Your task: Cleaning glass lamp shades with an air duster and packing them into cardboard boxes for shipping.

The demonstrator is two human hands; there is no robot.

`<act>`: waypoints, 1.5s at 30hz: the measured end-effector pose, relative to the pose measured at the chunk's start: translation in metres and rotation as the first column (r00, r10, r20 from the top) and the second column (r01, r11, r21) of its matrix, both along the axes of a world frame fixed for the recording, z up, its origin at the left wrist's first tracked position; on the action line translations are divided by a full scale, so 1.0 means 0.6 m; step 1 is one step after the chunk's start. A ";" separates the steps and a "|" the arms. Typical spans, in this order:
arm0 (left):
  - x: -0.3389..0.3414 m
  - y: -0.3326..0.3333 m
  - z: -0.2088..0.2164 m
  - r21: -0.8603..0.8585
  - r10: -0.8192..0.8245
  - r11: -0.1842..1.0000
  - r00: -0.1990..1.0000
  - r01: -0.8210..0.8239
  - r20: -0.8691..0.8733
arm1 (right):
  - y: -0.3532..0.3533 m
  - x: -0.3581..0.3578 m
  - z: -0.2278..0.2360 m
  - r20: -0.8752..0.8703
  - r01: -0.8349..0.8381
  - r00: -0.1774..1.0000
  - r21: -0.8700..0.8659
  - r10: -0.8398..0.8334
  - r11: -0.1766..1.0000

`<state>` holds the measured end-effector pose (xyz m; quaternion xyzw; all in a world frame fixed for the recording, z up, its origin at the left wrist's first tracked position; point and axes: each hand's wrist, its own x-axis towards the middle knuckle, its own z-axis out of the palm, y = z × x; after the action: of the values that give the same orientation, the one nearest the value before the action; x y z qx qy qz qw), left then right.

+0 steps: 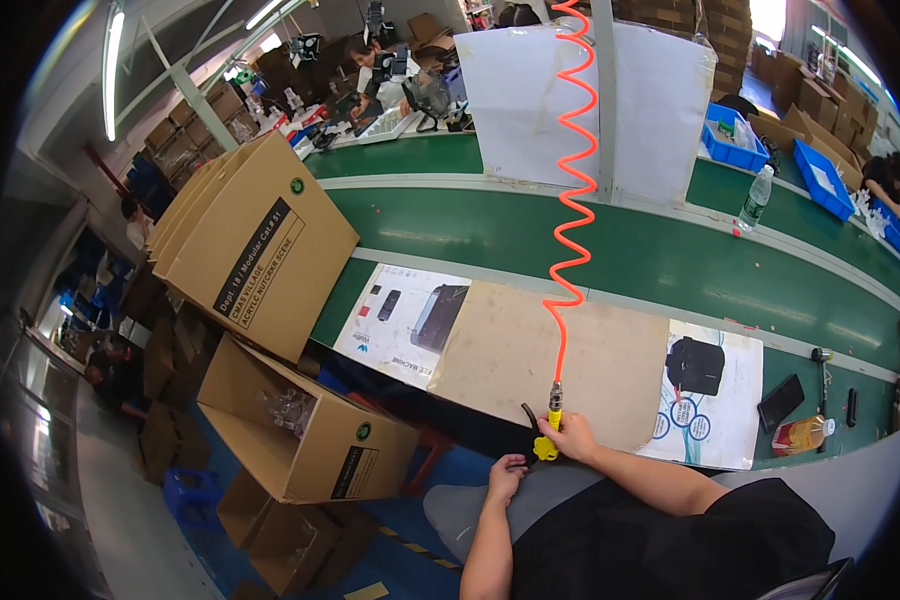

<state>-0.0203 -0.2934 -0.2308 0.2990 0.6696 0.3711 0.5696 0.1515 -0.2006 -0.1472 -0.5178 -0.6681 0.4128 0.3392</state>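
My right hand (568, 438) is wrapped round a yellow air tool (547, 448) at the near edge of the bench. A metal coupling (556, 392) joins the tool to a coiled orange-red air hose (577, 190) that hangs from above. A thin black part sticks out to the left of its body. Just left of the tool's lower end, my left hand (507, 478) is closed, with its fingertips pinched together over my lap. Whatever they hold, if anything, is too small to make out. Flattened printed cardboard (560, 350) covers the bench in front of me.
Open cartons (270, 245) stand at the left; a lower one (310, 420) holds clear pieces. On the right lie a drink bottle (803, 436), a black phone-like slab (781, 402) and a hammer-like tool (822, 380). A water bottle (756, 198) stands on the green belt (450, 225). People work beyond.
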 end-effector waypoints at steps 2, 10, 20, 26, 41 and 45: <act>-0.002 -0.001 0.001 -0.001 -0.004 1.000 1.000 0.004 0.001 | 0.000 -0.001 0.003 0.003 -0.005 1.000 -0.007 0.005 1.000; -0.003 -0.003 0.001 0.022 -0.003 1.000 1.000 0.003 -0.001 | 0.003 0.000 -0.012 0.023 -0.021 1.000 0.016 0.021 1.000; -0.002 -0.003 -0.001 0.034 0.008 0.999 1.000 -0.008 0.000 | 0.002 -0.001 -0.008 0.023 -0.019 1.000 -0.016 0.019 1.000; 0.002 0.000 0.009 0.047 0.004 0.999 0.999 -0.002 -0.039 | 0.004 0.001 -0.010 -0.010 -0.025 1.000 -0.010 0.024 1.000; 0.000 -0.002 0.000 -0.002 0.032 0.999 0.999 -0.032 0.006 | 0.001 0.008 -0.004 -0.068 -0.058 0.996 -0.053 0.054 0.997; 0.003 0.002 0.006 -0.013 0.019 1.000 1.000 -0.019 -0.001 | 0.007 0.008 -0.001 -0.464 -0.212 0.864 0.015 0.195 0.977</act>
<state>-0.0187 -0.2924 -0.2271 0.2889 0.6750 0.3719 0.5680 0.1562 -0.1964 -0.1476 -0.3374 -0.6112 0.5697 0.4336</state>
